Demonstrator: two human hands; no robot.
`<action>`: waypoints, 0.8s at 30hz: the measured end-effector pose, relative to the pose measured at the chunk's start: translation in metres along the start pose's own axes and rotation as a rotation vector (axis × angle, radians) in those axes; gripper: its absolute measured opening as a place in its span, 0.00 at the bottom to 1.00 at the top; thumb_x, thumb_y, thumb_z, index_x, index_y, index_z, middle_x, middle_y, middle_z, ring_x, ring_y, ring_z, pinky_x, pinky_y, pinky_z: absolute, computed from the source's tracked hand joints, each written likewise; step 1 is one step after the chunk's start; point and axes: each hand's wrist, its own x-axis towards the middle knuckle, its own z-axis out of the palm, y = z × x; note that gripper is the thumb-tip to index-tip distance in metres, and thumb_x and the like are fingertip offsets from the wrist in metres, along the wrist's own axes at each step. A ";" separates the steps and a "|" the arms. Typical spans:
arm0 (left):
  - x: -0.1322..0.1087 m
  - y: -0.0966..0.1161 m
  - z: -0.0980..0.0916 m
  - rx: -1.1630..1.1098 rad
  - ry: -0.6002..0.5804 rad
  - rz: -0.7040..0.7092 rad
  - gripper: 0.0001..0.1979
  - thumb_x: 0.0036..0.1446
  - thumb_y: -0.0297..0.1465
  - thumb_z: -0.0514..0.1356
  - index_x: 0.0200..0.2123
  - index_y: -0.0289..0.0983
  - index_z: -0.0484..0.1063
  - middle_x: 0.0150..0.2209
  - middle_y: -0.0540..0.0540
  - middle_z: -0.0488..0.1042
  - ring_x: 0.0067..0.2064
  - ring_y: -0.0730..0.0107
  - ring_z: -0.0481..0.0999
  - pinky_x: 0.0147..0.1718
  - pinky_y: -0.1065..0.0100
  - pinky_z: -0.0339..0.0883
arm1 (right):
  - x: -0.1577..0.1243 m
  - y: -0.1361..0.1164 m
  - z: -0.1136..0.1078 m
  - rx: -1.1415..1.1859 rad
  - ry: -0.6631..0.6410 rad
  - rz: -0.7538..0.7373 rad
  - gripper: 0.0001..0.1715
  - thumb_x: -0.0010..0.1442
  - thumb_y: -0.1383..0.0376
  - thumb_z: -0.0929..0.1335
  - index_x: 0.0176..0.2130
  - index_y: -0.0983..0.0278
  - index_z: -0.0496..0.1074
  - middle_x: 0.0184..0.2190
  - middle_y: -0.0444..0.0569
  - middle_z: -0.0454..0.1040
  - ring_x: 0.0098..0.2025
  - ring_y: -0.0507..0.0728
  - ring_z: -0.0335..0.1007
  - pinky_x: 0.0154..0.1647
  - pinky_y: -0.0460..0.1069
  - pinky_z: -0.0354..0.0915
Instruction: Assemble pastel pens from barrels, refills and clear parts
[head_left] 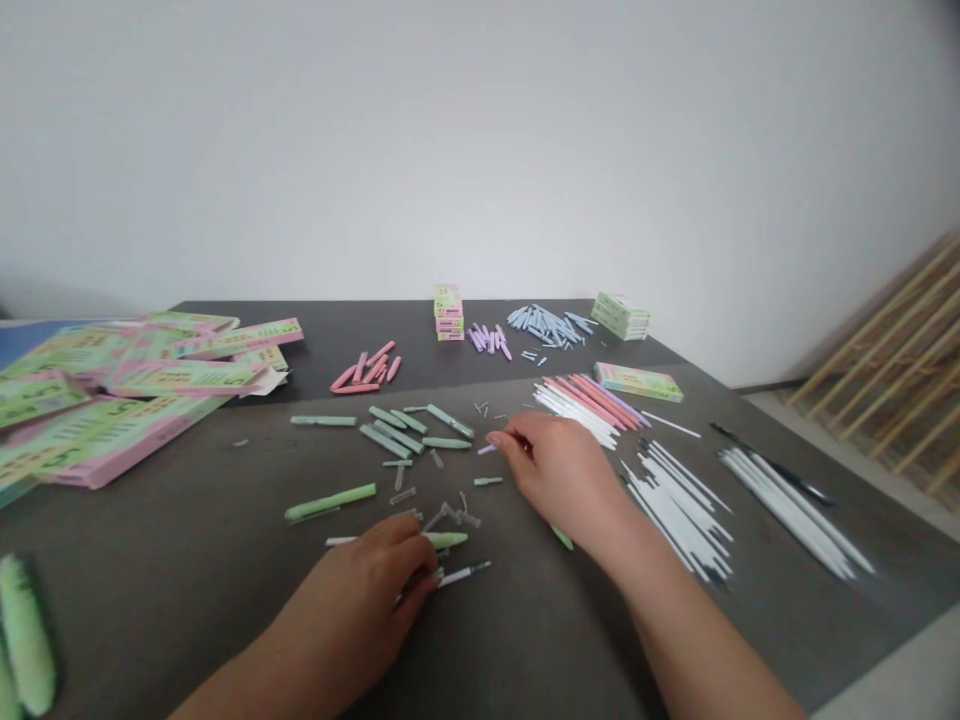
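Note:
My left hand [375,590] is closed low over the table, its thumb and fingers round a thin white pen refill [465,574] with a dark end pointing right. Just beyond those fingers lies a light green pen barrel [446,540], partly covered by the hand. My right hand [562,465] has its thumb and index finger pinched together. A small purple piece [487,449] shows right at these fingertips; whether they grip it I cannot tell. Small clear plastic caps [450,514] and a short grey-green piece [487,481] lie between the hands. Under the right wrist a green tip [562,537] shows.
Grey-green barrels [390,440] lie ahead, with pink ones [367,372], purple ones [491,340] and blue ones [551,325] farther back. White refills [679,510] and coloured sticks [600,400] spread at right. Flat cartons [150,380] pile at left; small boxes [448,312] stand at the back.

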 end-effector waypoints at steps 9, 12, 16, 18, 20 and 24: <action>0.005 -0.003 0.009 0.029 0.013 -0.009 0.08 0.57 0.31 0.52 0.30 0.41 0.70 0.33 0.50 0.71 0.36 0.67 0.72 0.33 0.70 0.62 | -0.002 -0.005 0.003 0.001 -0.052 -0.027 0.14 0.61 0.61 0.62 0.29 0.63 0.73 0.28 0.48 0.75 0.31 0.56 0.68 0.28 0.49 0.52; 0.007 -0.005 0.007 0.022 0.028 -0.006 0.09 0.58 0.32 0.51 0.30 0.41 0.69 0.32 0.49 0.70 0.35 0.68 0.72 0.33 0.70 0.62 | -0.002 -0.006 0.002 0.063 -0.094 -0.024 0.13 0.61 0.62 0.63 0.30 0.62 0.74 0.29 0.48 0.75 0.32 0.56 0.69 0.30 0.48 0.54; 0.008 -0.007 0.008 0.037 0.025 0.005 0.11 0.59 0.31 0.49 0.31 0.40 0.69 0.33 0.49 0.70 0.36 0.69 0.72 0.34 0.70 0.62 | -0.006 -0.005 0.002 0.166 -0.227 -0.014 0.09 0.57 0.64 0.66 0.29 0.61 0.75 0.27 0.46 0.76 0.31 0.54 0.69 0.28 0.47 0.54; 0.008 -0.006 0.009 0.053 0.020 -0.002 0.11 0.59 0.31 0.48 0.31 0.40 0.70 0.34 0.49 0.70 0.36 0.68 0.72 0.34 0.69 0.63 | -0.007 -0.005 0.002 0.198 -0.320 -0.022 0.07 0.54 0.67 0.67 0.27 0.62 0.75 0.25 0.45 0.76 0.29 0.53 0.68 0.26 0.46 0.54; 0.007 -0.005 0.010 0.068 0.018 -0.011 0.11 0.59 0.30 0.48 0.32 0.41 0.70 0.34 0.49 0.70 0.37 0.68 0.72 0.35 0.69 0.63 | -0.009 -0.005 0.001 0.213 -0.366 -0.028 0.07 0.52 0.70 0.67 0.26 0.62 0.75 0.24 0.45 0.75 0.28 0.52 0.67 0.25 0.45 0.53; 0.006 -0.004 0.012 0.080 0.008 -0.014 0.11 0.59 0.28 0.48 0.33 0.41 0.70 0.35 0.48 0.70 0.36 0.68 0.72 0.35 0.68 0.64 | -0.009 -0.004 0.001 0.207 -0.322 -0.012 0.07 0.53 0.69 0.66 0.29 0.62 0.75 0.27 0.44 0.76 0.30 0.52 0.68 0.29 0.45 0.55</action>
